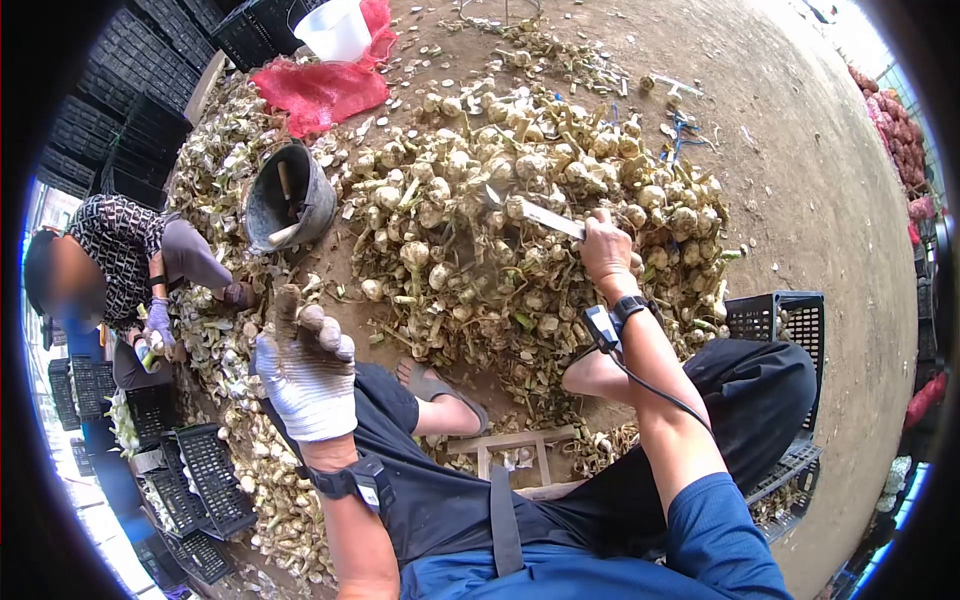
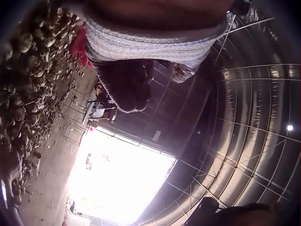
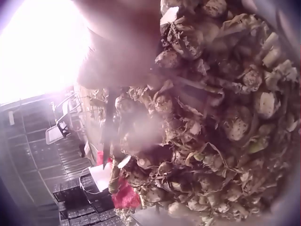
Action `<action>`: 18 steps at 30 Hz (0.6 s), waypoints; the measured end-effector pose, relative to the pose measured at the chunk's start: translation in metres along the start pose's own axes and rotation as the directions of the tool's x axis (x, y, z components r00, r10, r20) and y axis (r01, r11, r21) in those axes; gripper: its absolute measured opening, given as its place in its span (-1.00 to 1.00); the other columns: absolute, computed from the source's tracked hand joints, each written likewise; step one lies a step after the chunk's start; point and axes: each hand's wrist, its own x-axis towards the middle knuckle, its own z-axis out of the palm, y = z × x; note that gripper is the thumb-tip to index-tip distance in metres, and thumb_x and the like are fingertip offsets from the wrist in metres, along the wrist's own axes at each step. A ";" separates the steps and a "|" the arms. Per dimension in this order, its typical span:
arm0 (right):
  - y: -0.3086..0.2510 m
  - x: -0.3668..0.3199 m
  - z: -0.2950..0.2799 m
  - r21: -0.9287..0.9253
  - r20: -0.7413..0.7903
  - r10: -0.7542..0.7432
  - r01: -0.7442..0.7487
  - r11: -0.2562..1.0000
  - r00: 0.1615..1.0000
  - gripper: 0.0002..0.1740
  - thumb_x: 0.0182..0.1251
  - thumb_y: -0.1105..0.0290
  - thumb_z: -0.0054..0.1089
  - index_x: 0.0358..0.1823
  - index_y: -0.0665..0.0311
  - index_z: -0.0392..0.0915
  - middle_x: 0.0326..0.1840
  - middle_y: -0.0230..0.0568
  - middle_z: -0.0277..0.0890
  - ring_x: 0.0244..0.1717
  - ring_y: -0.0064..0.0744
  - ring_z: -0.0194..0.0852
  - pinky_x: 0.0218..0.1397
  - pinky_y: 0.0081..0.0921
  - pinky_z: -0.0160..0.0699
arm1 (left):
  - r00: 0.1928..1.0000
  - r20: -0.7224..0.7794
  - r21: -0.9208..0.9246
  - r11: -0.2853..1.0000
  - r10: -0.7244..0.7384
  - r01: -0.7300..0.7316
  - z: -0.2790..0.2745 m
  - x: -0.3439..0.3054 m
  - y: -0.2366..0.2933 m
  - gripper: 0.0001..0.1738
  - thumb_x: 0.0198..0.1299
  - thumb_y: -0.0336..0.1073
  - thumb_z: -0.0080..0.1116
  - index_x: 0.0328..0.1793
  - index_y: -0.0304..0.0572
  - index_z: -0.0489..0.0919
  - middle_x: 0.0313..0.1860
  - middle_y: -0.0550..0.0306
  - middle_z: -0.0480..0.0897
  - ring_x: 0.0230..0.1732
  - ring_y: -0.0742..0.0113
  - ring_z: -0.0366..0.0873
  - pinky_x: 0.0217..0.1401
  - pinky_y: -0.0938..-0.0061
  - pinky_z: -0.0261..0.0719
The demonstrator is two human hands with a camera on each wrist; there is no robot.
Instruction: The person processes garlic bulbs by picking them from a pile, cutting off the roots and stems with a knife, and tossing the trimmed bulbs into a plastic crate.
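My left hand (image 1: pixel 308 390), in a white knitted glove with brown-stained fingers, is raised over my left thigh. Its fingers are loosely bent and nothing shows between them. In the left wrist view the glove (image 2: pixel 155 47) and its dark fingers (image 2: pixel 127 89) fill the top. My bare right hand (image 1: pixel 607 250) grips a knife above the right part of a garlic heap (image 1: pixel 470 230). The knife's flat, pale blade (image 1: pixel 550 218) points left over the bulbs, its handle hidden in the fist. In the right wrist view, garlic bulbs (image 3: pixel 235 125) with dry leaves lie close below the blurred hand (image 3: pixel 122 47).
A dark bucket (image 1: pixel 290 200) holding tools stands left of the heap. Beyond it lie a red mesh sack (image 1: pixel 320 95) and a white bucket (image 1: pixel 335 30). Another person (image 1: pixel 130 260) works at far left. Black crates (image 1: pixel 210 475) stand at left, another crate (image 1: pixel 775 320) by my right knee.
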 end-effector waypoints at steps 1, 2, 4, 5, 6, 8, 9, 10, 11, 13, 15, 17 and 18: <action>-0.002 0.003 -0.001 0.021 0.014 -0.050 0.050 0.999 0.999 -0.85 0.15 0.36 0.33 -0.30 0.25 0.63 0.02 -0.18 0.55 -0.24 -0.06 0.70 -0.13 -0.17 0.68 | 1.000 -0.005 0.023 1.000 -0.001 0.001 0.001 -0.001 -0.002 -0.36 0.38 0.10 0.17 0.40 -0.16 0.48 -0.02 0.07 0.60 -0.15 0.26 0.48 -0.11 0.35 0.58; -0.003 0.005 0.003 -0.006 0.070 -0.075 0.076 0.997 0.995 -0.89 0.16 0.39 0.29 -0.31 0.25 0.63 0.00 -0.17 0.55 -0.24 -0.05 0.70 -0.13 -0.17 0.68 | 1.000 -0.010 0.046 0.999 -0.004 0.004 0.002 -0.002 -0.005 -0.37 0.38 0.10 0.17 0.41 -0.15 0.48 -0.03 0.06 0.61 -0.16 0.26 0.49 -0.11 0.35 0.58; -0.003 0.006 0.005 -0.059 0.184 -0.119 0.131 0.990 0.976 -0.93 0.19 0.46 0.20 -0.32 0.26 0.62 -0.03 -0.14 0.56 -0.23 -0.03 0.70 -0.13 -0.16 0.68 | 0.999 -0.025 0.080 0.996 -0.025 0.027 0.003 -0.004 -0.008 -0.37 0.39 0.08 0.16 0.43 -0.14 0.47 -0.02 0.06 0.61 -0.16 0.25 0.50 -0.10 0.34 0.58; -0.002 0.007 0.004 -0.040 0.171 -0.114 0.123 0.992 0.979 -0.91 0.21 0.51 0.12 -0.32 0.26 0.61 -0.06 -0.11 0.55 -0.22 -0.01 0.70 -0.12 -0.15 0.68 | 0.999 -0.029 0.091 0.995 -0.039 0.042 0.002 -0.002 -0.011 -0.38 0.39 0.07 0.16 0.44 -0.13 0.46 -0.02 0.06 0.62 -0.16 0.25 0.51 -0.10 0.33 0.58; -0.003 0.007 0.001 -0.026 0.128 -0.104 0.108 0.994 0.986 -0.90 0.21 0.51 0.12 -0.32 0.27 0.62 -0.05 -0.09 0.56 -0.23 -0.01 0.71 -0.14 -0.15 0.69 | 0.998 -0.034 0.100 0.994 -0.051 0.054 0.002 -0.001 -0.014 -0.38 0.40 0.06 0.15 0.44 -0.13 0.45 -0.02 0.07 0.62 -0.16 0.25 0.52 -0.10 0.32 0.59; -0.005 0.003 -0.004 0.008 0.044 -0.083 0.083 0.997 0.996 -0.89 0.22 0.50 0.12 -0.33 0.28 0.65 -0.05 -0.05 0.57 -0.25 -0.01 0.72 -0.17 -0.16 0.71 | 0.998 0.017 0.119 0.991 -0.066 0.064 0.004 0.001 -0.017 -0.41 0.42 0.02 0.12 0.45 -0.13 0.44 0.01 0.06 0.64 -0.14 0.23 0.54 -0.09 0.30 0.60; -0.004 0.000 -0.005 0.028 0.039 -0.053 0.052 0.998 0.998 -0.90 0.21 0.46 0.15 -0.32 0.25 0.65 -0.06 -0.07 0.56 -0.24 0.00 0.71 -0.14 -0.15 0.70 | 0.997 0.011 0.127 0.989 -0.075 0.073 0.006 0.001 -0.019 -0.41 0.42 0.01 0.12 0.45 -0.14 0.44 0.01 0.06 0.65 -0.14 0.22 0.55 -0.10 0.30 0.60; -0.002 -0.004 -0.007 0.055 0.004 -0.027 0.027 0.998 1.000 -0.90 0.21 0.44 0.16 -0.32 0.24 0.64 -0.06 -0.07 0.56 -0.25 0.01 0.70 -0.15 -0.15 0.70 | 0.997 0.007 0.134 0.988 -0.083 0.081 0.007 0.001 -0.021 -0.42 0.43 0.00 0.12 0.44 -0.14 0.44 0.01 0.06 0.65 -0.14 0.22 0.56 -0.10 0.30 0.60; 0.001 -0.009 -0.008 0.083 -0.029 0.001 0.001 0.997 1.000 -0.91 0.21 0.43 0.17 -0.31 0.22 0.64 -0.06 -0.08 0.56 -0.25 0.02 0.70 -0.15 -0.15 0.70 | 0.995 0.029 0.136 0.987 -0.092 0.087 0.008 0.001 -0.021 -0.43 0.43 -0.02 0.12 0.45 -0.14 0.43 0.02 0.04 0.66 -0.14 0.20 0.58 -0.10 0.29 0.62; 0.005 -0.021 -0.011 0.119 -0.084 0.061 -0.051 0.992 0.995 -0.91 0.19 0.39 0.20 -0.30 0.17 0.65 -0.06 -0.10 0.55 -0.27 0.03 0.69 -0.16 -0.14 0.69 | 0.994 0.032 0.146 0.985 -0.102 0.096 0.010 0.000 -0.025 -0.44 0.43 -0.03 0.11 0.44 -0.15 0.43 0.01 0.04 0.67 -0.14 0.18 0.60 -0.10 0.28 0.63; 0.009 -0.028 -0.013 0.124 -0.065 0.058 -0.050 0.991 0.996 -0.90 0.20 0.39 0.20 -0.30 0.18 0.65 -0.04 -0.12 0.55 -0.27 0.02 0.70 -0.17 -0.14 0.69 | 0.992 0.055 0.165 0.981 -0.112 0.102 0.011 0.000 -0.027 -0.45 0.44 -0.04 0.10 0.44 -0.16 0.42 -0.01 0.03 0.68 -0.14 0.17 0.61 -0.09 0.27 0.65; 0.012 -0.027 -0.014 0.091 -0.028 0.023 -0.020 0.996 0.999 -0.89 0.24 0.39 0.16 -0.27 0.16 0.65 0.01 -0.15 0.56 -0.28 -0.01 0.71 -0.18 -0.15 0.69 | 0.988 0.090 0.195 0.975 -0.127 0.107 0.009 0.000 -0.028 -0.45 0.44 -0.06 0.09 0.44 -0.17 0.42 -0.02 0.03 0.68 -0.13 0.15 0.63 -0.07 0.25 0.66; 0.013 -0.026 -0.013 0.076 -0.017 -0.029 0.031 0.997 0.999 -0.88 0.25 0.39 0.15 -0.26 0.16 0.65 0.02 -0.15 0.56 -0.28 -0.01 0.71 -0.18 -0.16 0.69 | 0.987 0.087 0.204 0.972 -0.137 0.117 0.009 0.000 -0.029 -0.46 0.44 -0.07 0.09 0.43 -0.17 0.42 -0.02 0.03 0.68 -0.13 0.15 0.63 -0.07 0.25 0.66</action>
